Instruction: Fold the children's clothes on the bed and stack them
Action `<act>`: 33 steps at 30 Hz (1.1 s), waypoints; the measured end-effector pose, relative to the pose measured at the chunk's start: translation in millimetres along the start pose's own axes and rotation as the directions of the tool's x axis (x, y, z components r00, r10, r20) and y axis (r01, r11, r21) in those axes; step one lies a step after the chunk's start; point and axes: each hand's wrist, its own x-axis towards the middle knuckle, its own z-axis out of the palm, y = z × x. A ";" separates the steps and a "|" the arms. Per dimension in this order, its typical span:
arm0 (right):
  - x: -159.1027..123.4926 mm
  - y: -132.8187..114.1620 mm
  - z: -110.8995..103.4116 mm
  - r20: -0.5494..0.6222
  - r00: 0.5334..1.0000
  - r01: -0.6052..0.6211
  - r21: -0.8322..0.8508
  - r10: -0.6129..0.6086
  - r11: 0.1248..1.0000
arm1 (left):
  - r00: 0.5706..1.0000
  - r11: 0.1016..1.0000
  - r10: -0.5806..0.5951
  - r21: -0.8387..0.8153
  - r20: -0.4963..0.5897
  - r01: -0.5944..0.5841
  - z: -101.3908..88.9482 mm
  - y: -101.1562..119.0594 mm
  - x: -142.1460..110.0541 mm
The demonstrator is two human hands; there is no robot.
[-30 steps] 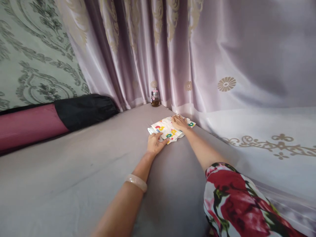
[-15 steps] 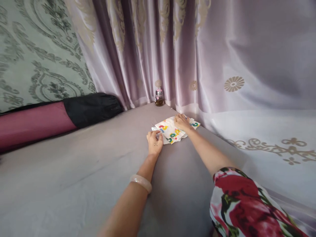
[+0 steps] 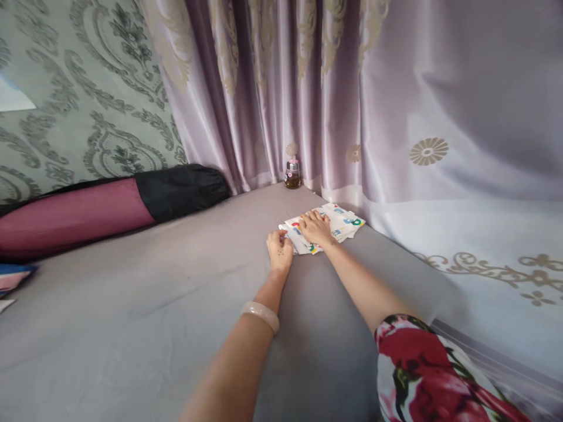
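A flat pile of white sheets point(image 3: 341, 221) printed with colourful shapes lies on the grey bed cover. Whether they are paper, cloth or thin bags I cannot make out. My left hand point(image 3: 280, 251) is at the pile's left edge, its fingers curled and pinching that edge. A pale bangle point(image 3: 261, 316) circles my left wrist. On top of the pile, left of its middle, rests my right hand point(image 3: 314, 227), palm down with fingers stretched out. It covers part of the print.
Behind the pile a small glass jar point(image 3: 292, 176) with a metal lid stands near the curtain point(image 3: 264, 117). A pink and black long bundle point(image 3: 118, 205) lies along the wall on the left. At the left edge is a blue and pink item point(image 3: 13, 278).
My right hand has moved left across the pile, uncovering its right part. My left hand stays at the left edge. The view has shifted slightly left.
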 end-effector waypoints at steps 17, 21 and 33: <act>-6.3 -21.3 -18.6 0.170 0.978 0.108 0.100 -0.124 0.989 | 0.963 0.430 -0.165 0.894 0.214 -0.125 -288.9 -45.9 -20.6; -22.1 -29.4 -12.5 0.131 0.954 0.255 0.113 -0.269 0.960 | 0.974 0.342 -0.207 0.940 0.096 -0.020 -325.8 -50.9 -33.1; -3.4 -8.0 25.4 -0.078 0.916 0.400 0.092 -0.394 0.912 | 0.997 0.523 -0.063 0.852 0.033 0.005 -322.2 -40.1 -41.7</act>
